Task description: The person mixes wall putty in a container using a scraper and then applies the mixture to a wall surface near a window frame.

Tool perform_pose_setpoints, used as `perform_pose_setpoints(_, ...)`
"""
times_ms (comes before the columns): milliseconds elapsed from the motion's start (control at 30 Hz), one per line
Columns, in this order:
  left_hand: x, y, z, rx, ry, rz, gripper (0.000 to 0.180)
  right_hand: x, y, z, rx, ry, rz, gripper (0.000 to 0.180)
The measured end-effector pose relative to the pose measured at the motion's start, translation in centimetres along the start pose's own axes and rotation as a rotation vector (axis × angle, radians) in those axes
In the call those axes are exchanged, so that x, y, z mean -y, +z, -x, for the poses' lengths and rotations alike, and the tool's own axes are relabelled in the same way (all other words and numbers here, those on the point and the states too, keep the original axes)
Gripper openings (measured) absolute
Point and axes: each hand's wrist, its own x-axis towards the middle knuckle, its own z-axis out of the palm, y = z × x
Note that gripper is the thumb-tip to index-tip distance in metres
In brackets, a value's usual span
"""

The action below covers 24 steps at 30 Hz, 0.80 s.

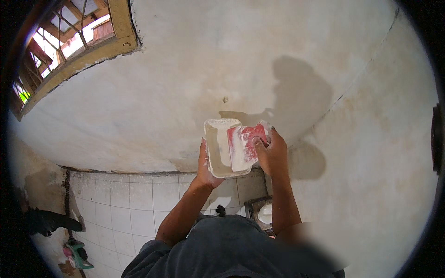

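Note:
My left hand (pixel 208 173) is closed round the left side and lower corner of a pale rectangular tub (pixel 211 147), its inside smeared with whitish paste. Held by its right edge in my right hand (pixel 273 150) is a flat red plastic scraper (pixel 245 139). White paste coats much of the scraper's face, most thickly along its lower part. It overlaps the tub's right side; whether it touches the rim I cannot tell. Paste also marks the fingertips of both hands.
A plastered wall (pixel 185 83) rises ahead, with a small hole (pixel 225 99) and a barred wooden window (pixel 83 51) at upper left. A cracked corner runs down the right. On the tiled floor (pixel 139 197) are a dark tray with a white item (pixel 265 214) and a green object (pixel 79 254).

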Motion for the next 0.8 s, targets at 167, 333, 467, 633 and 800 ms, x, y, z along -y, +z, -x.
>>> perform_pose_setpoints(167,0.2,0.8,0.5,-0.002,-0.056,-0.025,0.078,-0.2,0.4,0.0,-0.052,-0.037,0.176,0.048)
perform_pose_setpoints(333,0.9,0.6,-0.3,-0.032,-0.060,-0.034,0.075,0.7,1.2,0.7,-0.002,0.002,0.179,0.046)
perform_pose_setpoints(467,1.6,-0.2,-0.8,-0.008,-0.023,-0.090,0.078,2.1,2.0,1.2,0.067,-0.008,0.054,0.046)
perform_pose_setpoints(633,1.6,0.0,-0.8,0.035,-0.061,0.022,0.073,1.3,1.9,1.0,0.035,-0.042,0.047,0.045)
perform_pose_setpoints(800,1.4,0.5,-0.4,0.005,-0.075,-0.009,0.074,-0.3,1.1,0.8,-0.055,-0.007,0.143,0.047)
